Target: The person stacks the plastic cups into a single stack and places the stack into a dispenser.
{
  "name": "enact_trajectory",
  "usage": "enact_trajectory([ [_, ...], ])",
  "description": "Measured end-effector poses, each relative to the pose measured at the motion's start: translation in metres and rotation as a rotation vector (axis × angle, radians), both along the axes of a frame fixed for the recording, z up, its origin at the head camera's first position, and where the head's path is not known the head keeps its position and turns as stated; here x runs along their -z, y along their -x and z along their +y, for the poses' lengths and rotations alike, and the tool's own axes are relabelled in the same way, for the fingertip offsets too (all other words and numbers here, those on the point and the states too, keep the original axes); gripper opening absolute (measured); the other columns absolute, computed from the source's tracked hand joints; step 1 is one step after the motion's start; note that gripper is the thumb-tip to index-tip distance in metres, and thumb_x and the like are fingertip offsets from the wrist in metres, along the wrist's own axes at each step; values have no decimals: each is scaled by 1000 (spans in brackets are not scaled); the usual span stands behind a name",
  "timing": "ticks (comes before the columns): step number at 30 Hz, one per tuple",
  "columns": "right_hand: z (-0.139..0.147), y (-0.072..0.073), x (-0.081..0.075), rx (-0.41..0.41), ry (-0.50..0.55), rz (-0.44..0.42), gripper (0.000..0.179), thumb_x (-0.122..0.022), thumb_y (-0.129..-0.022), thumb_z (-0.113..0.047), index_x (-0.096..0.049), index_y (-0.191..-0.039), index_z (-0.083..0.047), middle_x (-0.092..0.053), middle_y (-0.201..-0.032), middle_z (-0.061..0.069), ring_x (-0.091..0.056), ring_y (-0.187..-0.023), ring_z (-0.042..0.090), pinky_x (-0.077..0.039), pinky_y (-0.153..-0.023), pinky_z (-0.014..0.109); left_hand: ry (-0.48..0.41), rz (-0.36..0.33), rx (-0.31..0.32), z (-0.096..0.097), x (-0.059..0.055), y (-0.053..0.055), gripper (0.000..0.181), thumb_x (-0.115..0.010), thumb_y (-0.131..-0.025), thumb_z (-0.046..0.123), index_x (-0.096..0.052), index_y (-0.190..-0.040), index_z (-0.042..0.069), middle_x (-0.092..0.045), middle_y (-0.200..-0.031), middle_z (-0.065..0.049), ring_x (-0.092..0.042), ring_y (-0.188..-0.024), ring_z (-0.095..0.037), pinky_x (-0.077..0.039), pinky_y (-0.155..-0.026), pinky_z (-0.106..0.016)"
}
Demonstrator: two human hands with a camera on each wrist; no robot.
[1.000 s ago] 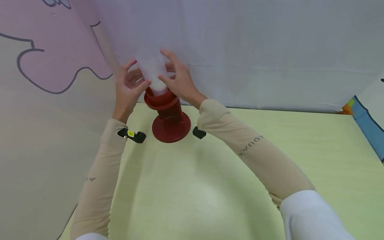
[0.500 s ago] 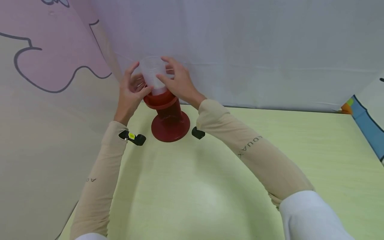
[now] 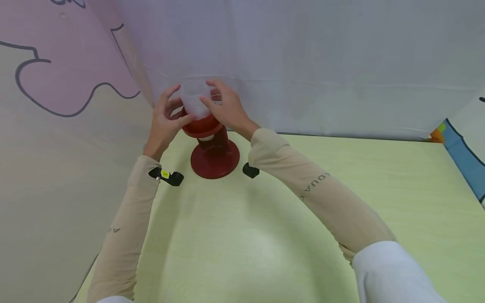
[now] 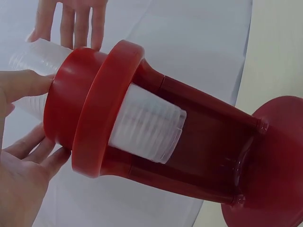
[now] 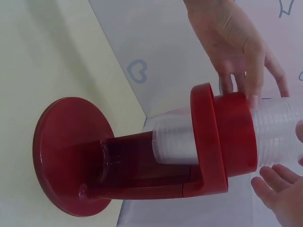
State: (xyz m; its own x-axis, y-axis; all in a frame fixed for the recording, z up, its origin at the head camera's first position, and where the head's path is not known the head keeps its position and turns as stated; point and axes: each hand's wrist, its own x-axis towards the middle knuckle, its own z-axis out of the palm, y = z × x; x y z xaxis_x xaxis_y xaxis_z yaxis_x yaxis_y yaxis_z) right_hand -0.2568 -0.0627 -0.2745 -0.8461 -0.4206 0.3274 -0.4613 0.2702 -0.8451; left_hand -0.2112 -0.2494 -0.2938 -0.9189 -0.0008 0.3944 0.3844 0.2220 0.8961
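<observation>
A red cup dispenser (image 3: 215, 160) stands upright on the table near the wall, with a round foot and a ring collar (image 4: 111, 106) on top. Through its collar runs a stack of clear plastic cups (image 3: 194, 99). The lower end of the stack (image 4: 147, 125) sticks out beneath the ring, in the open front of the stand. On one side my left hand (image 3: 163, 122) holds the stack just above the collar, thumb and fingers bent about it. Opposite, my right hand (image 3: 230, 107) holds the upper part between thumb and fingers. The palms hide some of the stack.
The pale green table (image 3: 242, 227) extends toward me and to the right. White sheeting (image 3: 322, 63) hangs right behind the dispenser, and a printed wall (image 3: 68, 168) closes off the left. Black wrist cameras (image 3: 175, 178) jut out beside the dispenser.
Both hands and the cup stack have moved down into the dispenser. The stack's lower end now shows below the collar. The dispenser has stayed in place.
</observation>
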Motion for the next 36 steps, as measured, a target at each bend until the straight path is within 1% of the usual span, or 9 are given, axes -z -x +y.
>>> enact_trajectory([
  [4, 0, -1, 3, 7, -13, -19, 48, -58, -94, -23, -43, -138, -10, -50, -132, 9, -54, -115, 21, -48, -93, 26, -55, -15, 21, 1, 0, 1, 66, -71, -81, 0, -45, -139, 16, -49, -131, -18, -48, -122, -29, -36, -105, -43],
  [7, 0, -1, 5, 5, -28, -24, 48, -59, -94, -22, -44, -137, -7, -51, -131, 11, -53, -116, 23, -47, -95, 29, -90, -11, 30, 1, 2, 1, 60, -69, -81, -1, -46, -137, 7, -47, -133, -20, -47, -123, -30, -35, -106, -43],
  [11, -1, -2, 7, -2, -47, -28, 51, -59, -94, -22, -43, -139, -6, -50, -135, 10, -51, -119, 22, -45, -98, 30, -77, 1, -2, 3, 0, 1, 55, -67, -84, 6, -46, -134, -3, -47, -132, -23, -47, -122, -30, -38, -105, -37],
  [16, 0, -1, 6, 9, -68, -14, 48, -57, -95, -25, -47, -137, -6, -50, -137, 7, -50, -118, 19, -45, -96, 25, -38, 0, -63, 6, -3, 1, 49, -67, -87, 17, -51, -128, -4, -51, -128, -22, -50, -118, -25, -43, -100, -32],
  [20, 1, -1, 8, 14, -50, -15, 44, -57, -95, -24, -50, -134, -4, -51, -134, 8, -51, -117, 19, -45, -96, 25, -44, -8, -82, 7, -2, 2, 46, -69, -86, 17, -54, -125, -4, -53, -126, -21, -52, -117, -22, -45, -98, -31],
  [25, 2, -2, 14, 27, -55, 9, 42, -58, -95, -21, -53, -132, -3, -55, -131, 9, -52, -116, 20, -46, -96, 26, -57, -34, -106, 8, 4, 1, 46, -71, -85, 18, -57, -124, -3, -53, -126, -20, -52, -119, -25, -45, -98, -30],
  [31, -1, -4, 17, -2, -83, 59, 39, -58, -95, -18, -55, -130, -1, -61, -121, 9, -55, -104, 18, -49, -84, 20, -74, -16, -134, 3, 12, -1, 46, -71, -85, 18, -58, -124, -4, -55, -125, -18, -51, -119, -24, -43, -100, -30],
  [35, -1, -4, 17, -26, -75, 44, 37, -58, -94, -16, -57, -128, -2, -62, -116, 8, -54, -99, 17, -49, -82, 19, -2, -5, -156, 4, 11, -4, 47, -69, -87, 19, -56, -126, -5, -54, -127, -18, -49, -121, -24, -41, -101, -29],
  [36, 0, -4, 17, -31, -72, 40, 37, -58, -94, -16, -56, -129, -2, -62, -116, 8, -53, -99, 17, -48, -82, 19, 21, -3, -165, 3, 14, -2, 48, -68, -88, 20, -56, -127, -4, -54, -128, -17, -49, -121, -23, -41, -101, -29],
])
